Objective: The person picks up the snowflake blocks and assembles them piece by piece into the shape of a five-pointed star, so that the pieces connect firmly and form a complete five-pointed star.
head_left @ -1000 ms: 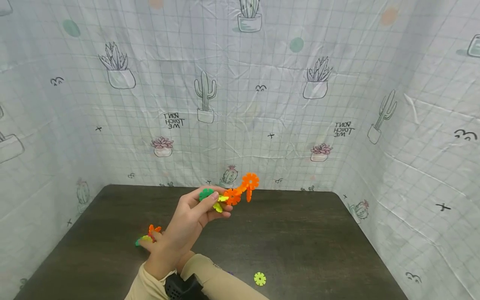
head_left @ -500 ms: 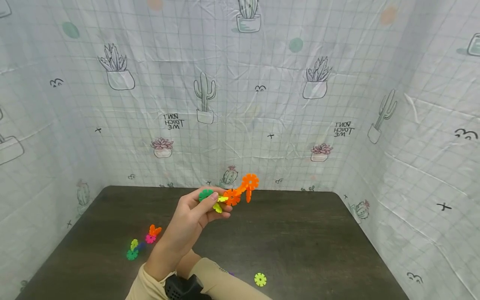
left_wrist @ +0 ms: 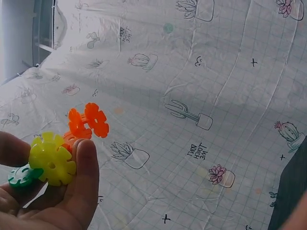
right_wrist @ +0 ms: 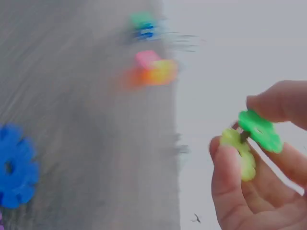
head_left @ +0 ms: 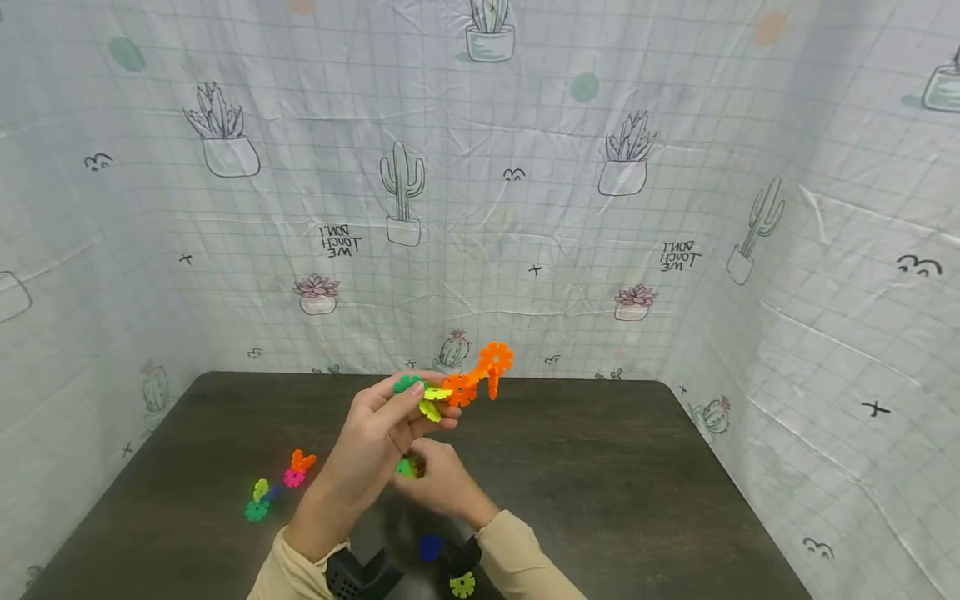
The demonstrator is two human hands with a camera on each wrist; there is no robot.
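Observation:
My left hand (head_left: 375,437) pinches a chain of notched plastic snowflake discs, raised over the table. The chain joins a green disc (left_wrist: 21,177), yellow discs (left_wrist: 53,158) and several orange discs (left_wrist: 96,120). Below and slightly right of it in the head view, my right hand (head_left: 447,479) holds two more joined snowflake discs. One of that pair is green (right_wrist: 260,131), the other yellow-green (right_wrist: 240,155), between thumb and fingers in the right wrist view.
At left on the dark table (head_left: 615,483) lie a pink-and-orange disc cluster (head_left: 295,477) and a green, yellow and blue one (head_left: 257,508). A blue disc (head_left: 430,547) and a yellow disc (head_left: 462,585) lie near my right wrist. Printed cloth walls (head_left: 555,217) surround the table.
My right hand has come from behind the left forearm, by the clusters at left, toward the middle with the green and yellow-green discs. The loose yellow disc appears further left. My left hand stays put.

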